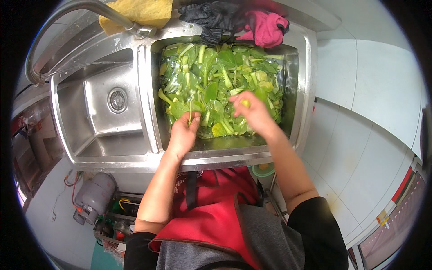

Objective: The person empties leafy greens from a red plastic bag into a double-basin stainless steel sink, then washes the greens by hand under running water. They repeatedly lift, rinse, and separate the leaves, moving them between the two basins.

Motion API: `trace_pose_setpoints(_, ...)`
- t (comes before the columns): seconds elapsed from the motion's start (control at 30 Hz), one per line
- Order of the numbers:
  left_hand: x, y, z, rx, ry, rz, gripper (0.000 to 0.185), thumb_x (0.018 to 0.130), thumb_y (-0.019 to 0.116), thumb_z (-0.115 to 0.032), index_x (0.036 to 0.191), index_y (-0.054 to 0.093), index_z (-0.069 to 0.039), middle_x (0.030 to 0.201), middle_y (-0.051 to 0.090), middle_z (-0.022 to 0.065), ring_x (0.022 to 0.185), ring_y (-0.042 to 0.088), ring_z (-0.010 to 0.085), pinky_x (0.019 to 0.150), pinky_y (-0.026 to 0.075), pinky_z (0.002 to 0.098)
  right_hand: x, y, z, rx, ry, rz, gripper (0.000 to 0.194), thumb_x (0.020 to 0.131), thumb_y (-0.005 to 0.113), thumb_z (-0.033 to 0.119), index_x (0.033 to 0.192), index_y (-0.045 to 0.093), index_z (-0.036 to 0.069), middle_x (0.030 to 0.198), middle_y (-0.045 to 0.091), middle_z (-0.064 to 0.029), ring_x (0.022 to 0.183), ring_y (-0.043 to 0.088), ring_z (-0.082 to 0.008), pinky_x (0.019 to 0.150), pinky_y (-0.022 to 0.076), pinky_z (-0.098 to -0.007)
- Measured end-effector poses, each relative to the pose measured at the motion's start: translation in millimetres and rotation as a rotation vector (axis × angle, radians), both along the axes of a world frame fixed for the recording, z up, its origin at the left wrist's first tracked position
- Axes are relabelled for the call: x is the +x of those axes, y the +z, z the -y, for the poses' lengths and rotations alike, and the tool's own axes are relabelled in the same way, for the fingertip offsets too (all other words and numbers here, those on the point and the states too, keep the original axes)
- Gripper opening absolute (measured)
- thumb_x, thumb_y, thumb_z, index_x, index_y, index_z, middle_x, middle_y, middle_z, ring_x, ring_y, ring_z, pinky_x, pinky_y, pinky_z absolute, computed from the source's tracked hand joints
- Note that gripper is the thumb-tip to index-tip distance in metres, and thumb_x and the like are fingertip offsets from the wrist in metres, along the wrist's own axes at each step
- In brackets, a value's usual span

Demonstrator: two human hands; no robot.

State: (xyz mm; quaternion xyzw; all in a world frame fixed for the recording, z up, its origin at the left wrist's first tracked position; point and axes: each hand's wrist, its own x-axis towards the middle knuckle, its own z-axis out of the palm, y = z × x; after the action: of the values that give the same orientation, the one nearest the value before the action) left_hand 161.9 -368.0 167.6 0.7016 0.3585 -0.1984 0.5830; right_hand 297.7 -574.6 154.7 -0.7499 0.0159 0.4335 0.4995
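Loose leafy greens (211, 89) with pale stalks, like bok choy, float in water across the right basin (291, 98) of a stainless steel sink. At their near left edge, my left hand (184, 130) pinches a thin green stem (190, 109) between thumb and fingers. My right hand (253, 113) is over the right part of the greens, blurred, its fingers curled around a small yellow leaf piece (245, 103). Some leaves among the green ones are yellowed, such as a yellow leaf (219, 129) near the front.
On the left, the second basin (111, 131) has a drain strainer (118, 100). A curved faucet (81, 5) arches over that side. A yellow cloth (141, 13), a dark cloth (216, 17) and a pink cloth (265, 28) lie along the back rim. A gas cylinder (96, 192) is below left.
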Motion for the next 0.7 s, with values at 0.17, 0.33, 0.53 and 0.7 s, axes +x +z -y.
trace_pose_setpoints(0.17, 11.1, -0.9, 23.9, -0.067, -0.252, 0.200, 0.024, 0.092, 0.066, -0.023, 0.111, 0.065, -0.008, 0.087, 0.069, 0.0131, 0.080, 0.065, 0.0259, 0.076, 0.051, 0.0369, 67.9, -31.9, -14.4, -0.371, 0.081, 0.750, 0.018, 0.089, 0.072, 0.022, 0.098, 0.064, 0.009, 0.095, 0.067, -0.0023, 0.071, 0.056, -0.0082, 0.068, 0.0485, -0.0283)
trace_pose_setpoints(0.33, 17.6, -21.5, 50.8, 0.382, -0.885, 0.084, 0.029, 0.082, 0.071, -0.023, 0.107, 0.065, -0.009, 0.104, 0.065, 0.0157, 0.096, 0.065, 0.0363, 0.081, 0.053, 0.0442, 89.6, -13.2, -1.8, 0.043, -0.305, 0.351, 0.019, 0.085, 0.077, 0.020, 0.099, 0.067, 0.011, 0.083, 0.063, 0.0016, 0.065, 0.050, -0.0045, 0.056, 0.0436, -0.0235)
trace_pose_setpoints(0.53, 26.5, -42.8, 47.0, 0.467, -1.133, 0.012, 0.023, 0.077, 0.067, -0.012, 0.099, 0.065, -0.006, 0.104, 0.064, 0.0186, 0.096, 0.065, 0.0355, 0.080, 0.054, 0.0440, 82.8, 12.4, 62.6, -0.352, -0.183, 0.389, 0.021, 0.084, 0.070, 0.015, 0.104, 0.066, 0.010, 0.074, 0.062, -0.0037, 0.062, 0.056, -0.0133, 0.058, 0.0477, -0.0290)
trace_pose_setpoints(0.7, 23.2, -6.6, 30.3, 0.289, -0.817, 0.181, 0.022, 0.074, 0.065, -0.005, 0.096, 0.064, -0.005, 0.101, 0.065, 0.0153, 0.089, 0.066, 0.0298, 0.077, 0.053, 0.0402, 62.8, -22.4, 54.3, -0.508, 0.200, 0.656, 0.033, 0.082, 0.074, 0.023, 0.107, 0.065, 0.003, 0.078, 0.063, -0.0056, 0.071, 0.058, -0.0142, 0.068, 0.0479, -0.0311)
